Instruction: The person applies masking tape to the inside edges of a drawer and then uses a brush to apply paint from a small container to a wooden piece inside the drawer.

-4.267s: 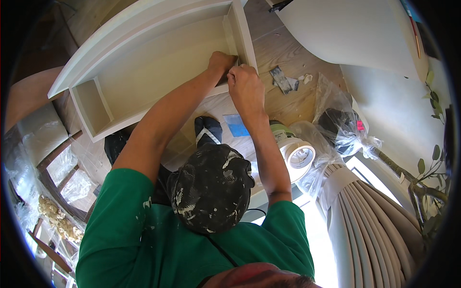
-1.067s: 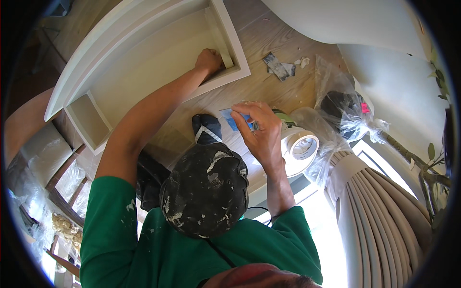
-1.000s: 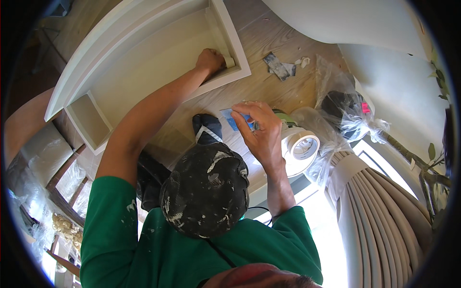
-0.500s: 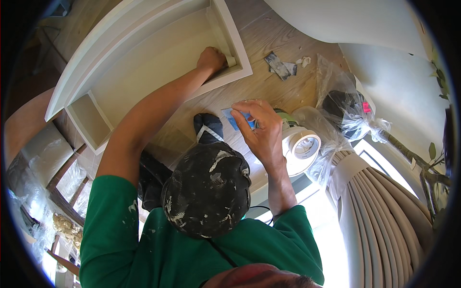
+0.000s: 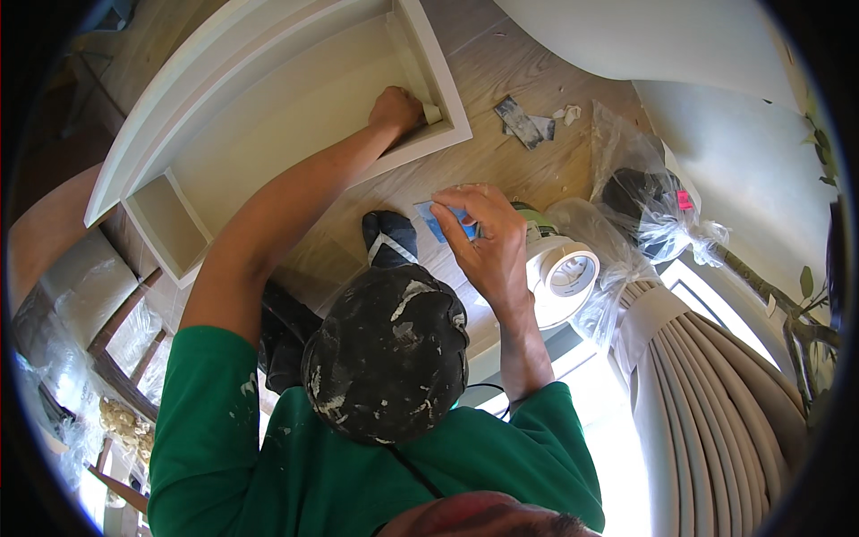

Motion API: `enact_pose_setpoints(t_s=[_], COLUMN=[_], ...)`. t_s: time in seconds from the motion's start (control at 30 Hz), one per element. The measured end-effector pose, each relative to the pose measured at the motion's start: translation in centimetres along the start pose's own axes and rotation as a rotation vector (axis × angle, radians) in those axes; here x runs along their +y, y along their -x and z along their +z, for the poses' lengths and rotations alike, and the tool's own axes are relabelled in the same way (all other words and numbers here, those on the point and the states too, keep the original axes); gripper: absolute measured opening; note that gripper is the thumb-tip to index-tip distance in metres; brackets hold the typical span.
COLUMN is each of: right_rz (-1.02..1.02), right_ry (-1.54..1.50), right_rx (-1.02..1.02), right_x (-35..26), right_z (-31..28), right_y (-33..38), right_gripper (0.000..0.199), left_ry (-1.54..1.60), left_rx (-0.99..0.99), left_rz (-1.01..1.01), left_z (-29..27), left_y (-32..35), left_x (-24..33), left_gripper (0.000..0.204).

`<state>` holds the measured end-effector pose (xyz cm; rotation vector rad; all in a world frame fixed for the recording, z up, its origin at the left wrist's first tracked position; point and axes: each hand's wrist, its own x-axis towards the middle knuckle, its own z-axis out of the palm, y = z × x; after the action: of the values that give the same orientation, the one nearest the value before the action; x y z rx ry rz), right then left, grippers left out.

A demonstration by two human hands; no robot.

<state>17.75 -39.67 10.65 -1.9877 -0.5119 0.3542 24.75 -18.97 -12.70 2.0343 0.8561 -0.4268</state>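
My left hand (image 5: 396, 109) is closed in a fist inside the cream-white box unit (image 5: 277, 116), by its far right inner corner. A small pale roll-like piece (image 5: 432, 114) sticks out of its fingers. My right hand (image 5: 490, 234) is raised over the floor. Its thumb and fingertips are brought together in a pinch; what lies between them is too small to make out. Behind that hand shows a blue flat piece (image 5: 431, 220), partly covered by the fingers.
Dark flat scraps (image 5: 519, 122) lie on the wood floor (image 5: 564, 80). Right of my right hand, a tape roll (image 5: 573, 271) rests on a white round surface, with plastic-wrapped items (image 5: 640, 192) and a tied curtain (image 5: 689, 358) beyond. A black paint-spattered cap (image 5: 389, 353) blocks the lower centre. Plastic-covered furniture (image 5: 76, 286) stands left.
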Motion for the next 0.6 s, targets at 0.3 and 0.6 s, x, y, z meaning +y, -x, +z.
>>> enact_pose_setpoints(t_s=[0.3,0.6], right_rz=[-0.007,-0.003], right_ry=[0.010,0.018], right_rx=[0.000,0.000], right_x=[0.2,0.1], right_z=[0.1,0.1], right_y=[0.0,0.0], right_gripper=[0.014,0.013], left_ry=[-0.026,-0.090], left_rx=[-0.081,-0.044], left_rz=[-0.057,-0.085], left_z=[-1.0,-0.6], left_y=[0.7,0.5], left_x=[1.4,1.9], left_gripper=[0.037,0.035])
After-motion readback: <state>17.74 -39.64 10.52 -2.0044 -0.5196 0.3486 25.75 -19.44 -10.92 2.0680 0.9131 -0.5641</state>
